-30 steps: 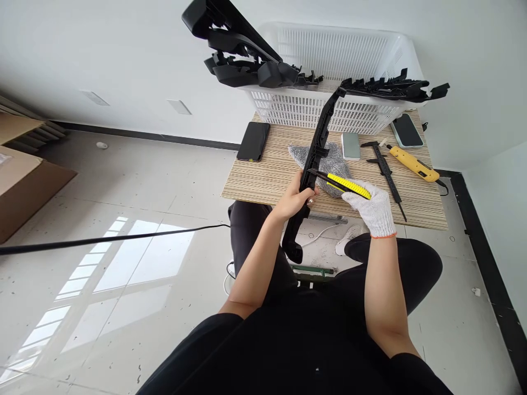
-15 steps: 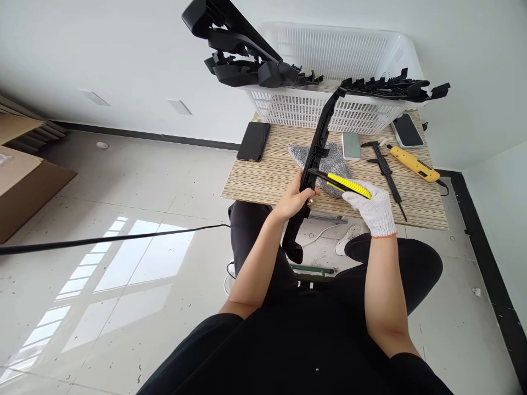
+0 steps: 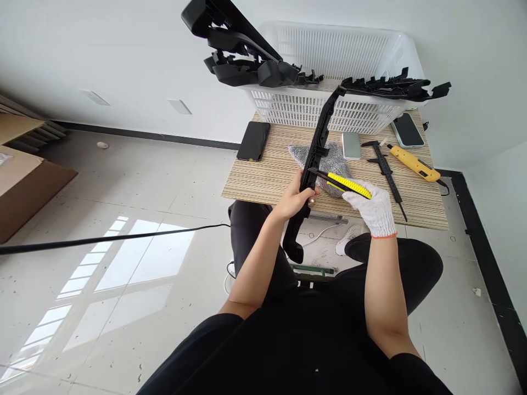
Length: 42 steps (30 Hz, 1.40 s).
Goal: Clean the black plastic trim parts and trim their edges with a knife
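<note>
My bare left hand [image 3: 295, 198] is wrapped round a long black plastic trim part [image 3: 318, 137], which slants from over my lap up to the basket. In my right hand [image 3: 371, 207], covered by a white knit glove with an orange cuff edge, is a yellow and black utility knife [image 3: 348, 185]. The knife's dark tip end meets the trim part just above my left fingers; whether the blade touches or cuts cannot be made out. Beneath the part, a grey cloth [image 3: 335, 163] lies on the wooden table [image 3: 272, 175].
A white plastic basket [image 3: 296, 107] at the back bears several black plastic parts [image 3: 247, 66], some jutting left. On the table lie a black phone [image 3: 253, 141], a small pale box [image 3: 351, 146], a caliper [image 3: 387, 174], a yellow corded tool [image 3: 415, 163] and another phone [image 3: 407, 130].
</note>
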Each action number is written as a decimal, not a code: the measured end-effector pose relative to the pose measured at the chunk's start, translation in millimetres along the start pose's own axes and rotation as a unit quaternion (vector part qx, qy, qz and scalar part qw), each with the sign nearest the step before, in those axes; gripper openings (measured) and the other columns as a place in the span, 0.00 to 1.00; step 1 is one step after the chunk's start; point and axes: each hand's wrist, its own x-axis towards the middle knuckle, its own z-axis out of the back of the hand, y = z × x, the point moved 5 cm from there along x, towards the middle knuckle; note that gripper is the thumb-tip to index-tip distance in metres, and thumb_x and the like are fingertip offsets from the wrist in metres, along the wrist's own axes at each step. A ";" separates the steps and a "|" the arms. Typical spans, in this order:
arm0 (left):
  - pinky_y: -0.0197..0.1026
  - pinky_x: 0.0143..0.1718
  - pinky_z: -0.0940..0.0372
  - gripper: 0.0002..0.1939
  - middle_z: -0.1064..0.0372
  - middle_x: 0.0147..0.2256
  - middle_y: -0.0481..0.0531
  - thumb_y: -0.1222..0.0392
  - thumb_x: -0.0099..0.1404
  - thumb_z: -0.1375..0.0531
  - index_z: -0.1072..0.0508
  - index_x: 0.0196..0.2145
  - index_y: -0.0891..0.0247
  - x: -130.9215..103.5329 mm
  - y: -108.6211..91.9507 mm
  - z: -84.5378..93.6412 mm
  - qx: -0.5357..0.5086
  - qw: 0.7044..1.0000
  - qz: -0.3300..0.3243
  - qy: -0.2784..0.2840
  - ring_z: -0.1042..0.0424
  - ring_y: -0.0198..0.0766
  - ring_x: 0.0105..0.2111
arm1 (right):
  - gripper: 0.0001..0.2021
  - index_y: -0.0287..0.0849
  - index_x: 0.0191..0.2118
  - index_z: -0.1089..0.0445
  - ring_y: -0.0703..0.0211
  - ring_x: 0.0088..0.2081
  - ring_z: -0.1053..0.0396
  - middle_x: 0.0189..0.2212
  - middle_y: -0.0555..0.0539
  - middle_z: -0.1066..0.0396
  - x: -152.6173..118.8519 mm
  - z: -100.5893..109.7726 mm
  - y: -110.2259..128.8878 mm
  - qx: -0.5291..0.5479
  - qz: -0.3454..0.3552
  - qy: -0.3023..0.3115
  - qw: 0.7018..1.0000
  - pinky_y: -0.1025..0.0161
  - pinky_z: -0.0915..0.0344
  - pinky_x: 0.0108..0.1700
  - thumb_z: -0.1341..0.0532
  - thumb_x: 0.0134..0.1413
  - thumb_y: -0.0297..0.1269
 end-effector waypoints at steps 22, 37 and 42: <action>0.37 0.28 0.32 0.32 0.31 0.25 0.50 0.30 0.65 0.49 0.28 0.36 0.65 5.7 3.4 7.2 -0.015 0.997 0.059 -0.042 0.31 0.31 0.22 | 0.20 0.40 0.44 0.21 0.69 0.20 0.39 0.23 0.53 0.30 1.0 3.8 -4.7 0.057 0.002 -0.057 0.997 0.68 0.41 0.19 0.29 0.43 0.43; 0.34 0.31 0.34 0.20 0.34 0.37 0.47 0.50 0.62 0.33 0.31 0.48 0.60 1.3 5.3 9.6 -0.092 0.995 0.046 -0.005 0.32 0.29 0.31 | 0.18 0.40 0.43 0.21 0.69 0.20 0.41 0.21 0.55 0.32 -1.0 4.0 -2.2 0.062 -0.006 -0.050 0.997 0.69 0.41 0.20 0.29 0.43 0.40; 0.33 0.29 0.35 0.26 0.39 0.27 0.46 0.35 0.63 0.40 0.28 0.36 0.65 6.4 8.9 11.1 -0.103 0.992 0.076 -0.016 0.35 0.28 0.26 | 0.20 0.42 0.44 0.20 0.71 0.20 0.41 0.22 0.54 0.30 -1.5 3.6 -5.0 0.080 -0.016 -0.030 0.996 0.70 0.41 0.20 0.27 0.42 0.40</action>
